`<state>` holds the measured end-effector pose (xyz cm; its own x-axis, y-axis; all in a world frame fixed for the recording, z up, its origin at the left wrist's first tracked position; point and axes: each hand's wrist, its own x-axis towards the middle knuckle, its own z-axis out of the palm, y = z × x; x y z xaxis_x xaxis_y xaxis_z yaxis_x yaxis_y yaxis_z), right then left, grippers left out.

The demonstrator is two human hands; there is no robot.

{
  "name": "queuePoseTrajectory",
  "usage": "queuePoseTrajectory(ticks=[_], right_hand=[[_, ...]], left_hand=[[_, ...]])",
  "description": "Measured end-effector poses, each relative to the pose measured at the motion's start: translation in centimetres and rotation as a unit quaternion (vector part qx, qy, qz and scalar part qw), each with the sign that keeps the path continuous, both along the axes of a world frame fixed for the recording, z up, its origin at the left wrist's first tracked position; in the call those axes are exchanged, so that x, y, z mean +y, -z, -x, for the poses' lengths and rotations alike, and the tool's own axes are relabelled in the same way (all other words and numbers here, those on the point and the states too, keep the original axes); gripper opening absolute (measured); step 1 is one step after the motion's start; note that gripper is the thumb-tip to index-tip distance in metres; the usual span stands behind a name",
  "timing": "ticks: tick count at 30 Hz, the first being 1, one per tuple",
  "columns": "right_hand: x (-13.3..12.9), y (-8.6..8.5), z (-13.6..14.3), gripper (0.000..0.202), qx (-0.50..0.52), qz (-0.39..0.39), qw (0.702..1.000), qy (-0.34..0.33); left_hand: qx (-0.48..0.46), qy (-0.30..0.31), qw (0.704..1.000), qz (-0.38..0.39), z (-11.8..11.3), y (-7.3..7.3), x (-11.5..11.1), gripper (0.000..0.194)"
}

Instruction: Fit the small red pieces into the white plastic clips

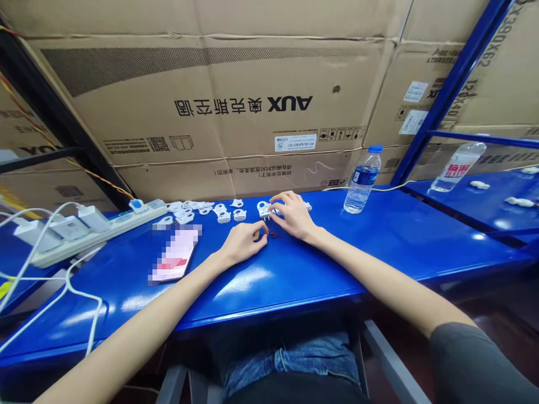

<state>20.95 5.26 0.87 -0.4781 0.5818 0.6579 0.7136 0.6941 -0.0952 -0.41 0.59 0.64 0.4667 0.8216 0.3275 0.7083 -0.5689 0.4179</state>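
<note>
Here on the glossy blue tabletop (311, 275), left of the clear plastic blue-capped bottle (361, 182), the right hand (295, 216) has fingers gripping a white ringed plastic plug (263, 210), best kept steady, while the left hand (245, 242) curls by small dark-red pieces (274, 234), its grasp impossible to tell.

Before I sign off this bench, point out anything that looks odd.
The cardboard behind the blue table looks odd: its large AUX lettering is upside down, and a small dark spot, perhaps a hole, shows above right of it. Nothing looks spilled.
</note>
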Motion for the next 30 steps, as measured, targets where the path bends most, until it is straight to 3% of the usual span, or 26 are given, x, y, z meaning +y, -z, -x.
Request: queuePoseTrajectory(ticks=[9,17,30], right_hand=[[1.7,1.4,1.5,0.016,0.048,0.049,0.998,-0.003],[3.5,2.1,3.1,0.015,0.018,0.076,0.997,0.016],[3.4,2.3,3.3,0.016,0.026,0.113,0.993,0.023]], left_hand=[[-0.011,-0.014,1.0,-0.009,-0.1,0.0,-0.1,0.016],[0.01,-0.053,0.998,-0.012,-0.1,-0.2,-0.1,0.012],[0.089,-0.136,0.987,0.016,-0.3,-0.6,-0.1,0.013]])
